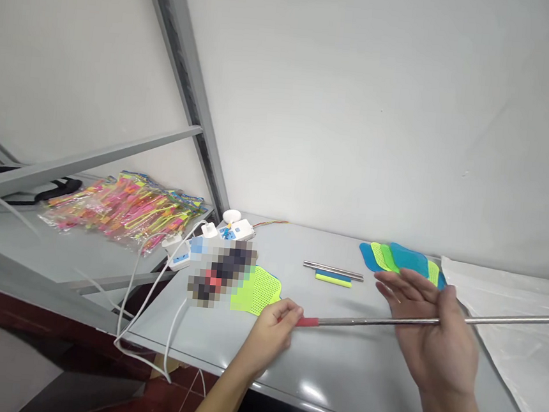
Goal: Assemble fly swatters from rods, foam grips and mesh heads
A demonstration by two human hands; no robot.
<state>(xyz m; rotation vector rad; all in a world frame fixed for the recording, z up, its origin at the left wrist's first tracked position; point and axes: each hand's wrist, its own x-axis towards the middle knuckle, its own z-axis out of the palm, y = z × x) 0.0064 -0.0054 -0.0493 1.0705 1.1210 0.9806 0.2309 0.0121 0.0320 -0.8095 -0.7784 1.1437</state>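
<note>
My left hand (273,328) is closed around the red grip of a telescopic metal rod (375,320), which reaches right, past the picture's edge. My right hand (436,335) is open along the rod, palm showing and fingers stretched out. Its thumb crosses in front of the metal, and whether the palm touches it I cannot tell. Just beyond my left hand lies a yellow-green perforated fly swatter head (267,290), partly covered by a blurred patch. Behind my right hand are several overlapping blue and green swatter heads (409,257).
Short metal rods (333,271) lie mid-table beside a yellow-green grip (333,280) and a blue one. Power strips (236,231) with white cables stand at the back left. Bagged pink and yellow items (134,210) fill a shelf. A white plastic sheet (523,330) covers the right side.
</note>
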